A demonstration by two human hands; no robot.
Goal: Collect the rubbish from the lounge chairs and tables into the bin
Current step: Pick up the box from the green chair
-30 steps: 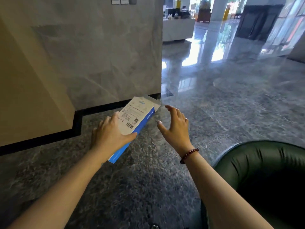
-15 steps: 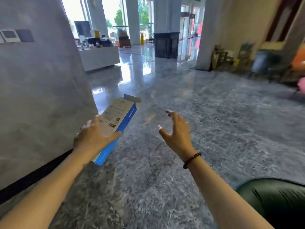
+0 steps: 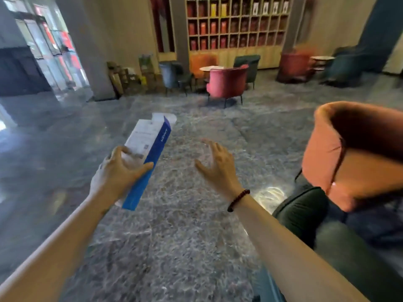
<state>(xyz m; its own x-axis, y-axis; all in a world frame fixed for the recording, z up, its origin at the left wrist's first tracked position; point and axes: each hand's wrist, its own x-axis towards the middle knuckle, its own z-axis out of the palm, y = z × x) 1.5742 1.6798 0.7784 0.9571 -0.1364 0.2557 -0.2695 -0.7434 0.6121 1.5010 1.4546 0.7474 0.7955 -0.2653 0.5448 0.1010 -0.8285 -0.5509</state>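
- Head view: the box [image 3: 150, 153], a long blue-and-white carton, is off the floor and held in front of the person, left of centre.
- Its long axis runs from a low near end beside the left wrist up and away, leaning slightly right. The flap at the far end stands open.
- The left hand [image 3: 115, 173] is clamped on the box below its middle, with the fingers over the white face and the thumb on the blue side.
- The right hand [image 3: 218, 164] holds nothing, its fingers spread. It is just right of the box and not touching it. A bead bracelet [image 3: 238, 200] is on that wrist.
- Judgement: the box is collected and the step in hand is carrying it to a bin. The left hand alone has it.
- A grey tub-shaped thing [image 3: 169, 75] stands far ahead beside the pillar [image 3: 87, 40]. It may be the bin, but it is too blurred to confirm.
- The stone floor [image 3: 174, 236] between the hands and that spot shows no obstacle.
- An orange chair [image 3: 340, 162] and a dark green chair [image 3: 305, 214] crowd the right side, near the right forearm.
- A pink chair [image 3: 226, 83] and a round table [image 3: 210, 68] stand far ahead, right of the grey thing.
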